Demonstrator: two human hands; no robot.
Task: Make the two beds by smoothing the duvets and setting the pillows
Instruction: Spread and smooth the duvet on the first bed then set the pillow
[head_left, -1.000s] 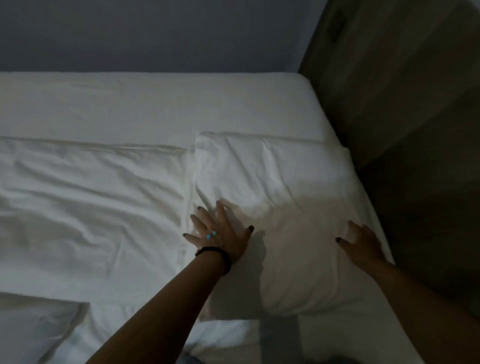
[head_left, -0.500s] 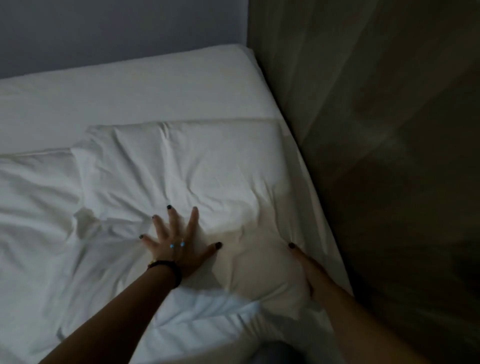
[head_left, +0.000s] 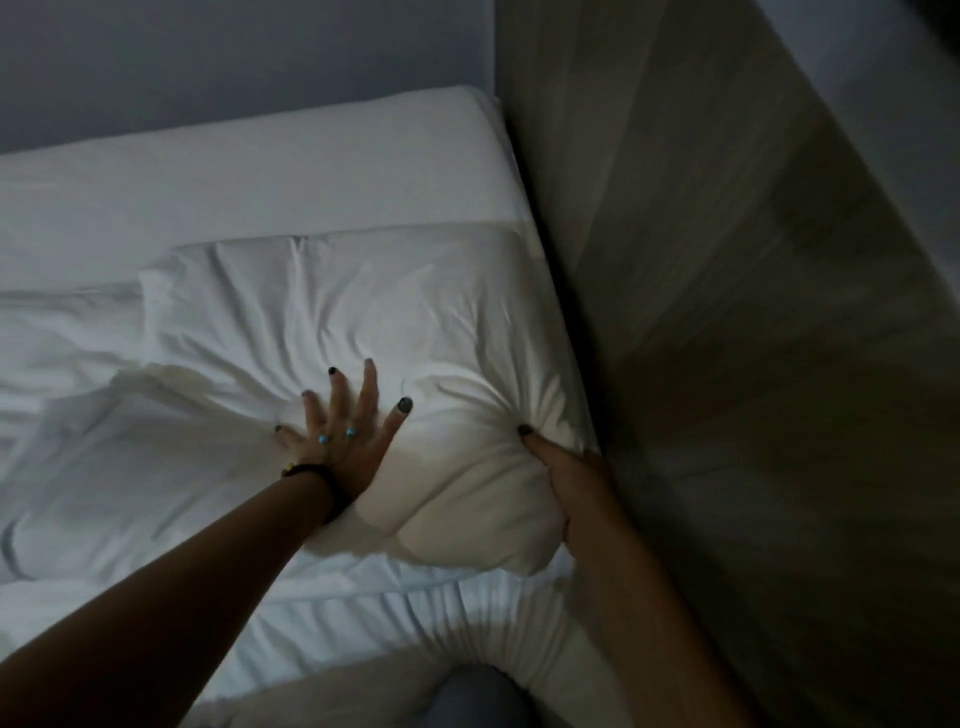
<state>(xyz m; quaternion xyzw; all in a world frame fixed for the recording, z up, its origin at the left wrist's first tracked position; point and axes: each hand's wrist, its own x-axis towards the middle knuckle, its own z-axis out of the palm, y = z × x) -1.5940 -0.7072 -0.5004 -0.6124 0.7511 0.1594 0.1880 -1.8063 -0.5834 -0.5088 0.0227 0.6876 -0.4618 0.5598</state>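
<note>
A white pillow (head_left: 363, 306) lies at the head of the bed, against the wooden headboard on the right. My left hand (head_left: 343, 431) presses flat on its near part, fingers spread, sinking into the fabric. My right hand (head_left: 566, 478) grips the pillow's near right corner, the thumb dug into bunched cloth; its other fingers are hidden under the pillow. A white duvet (head_left: 67, 374), creased, lies to the left of the pillow. The fitted sheet (head_left: 363, 618) shows at the near edge of the mattress.
A wooden headboard panel (head_left: 727, 312) runs along the right side of the bed. A grey wall (head_left: 208, 57) stands behind the far edge of the mattress (head_left: 260, 176). The room is dim.
The view swung to the right toward the headboard. My right hand went from lying on the pillow's edge to gripping its corner and bunching it. My left hand pressed deeper into the pillow.
</note>
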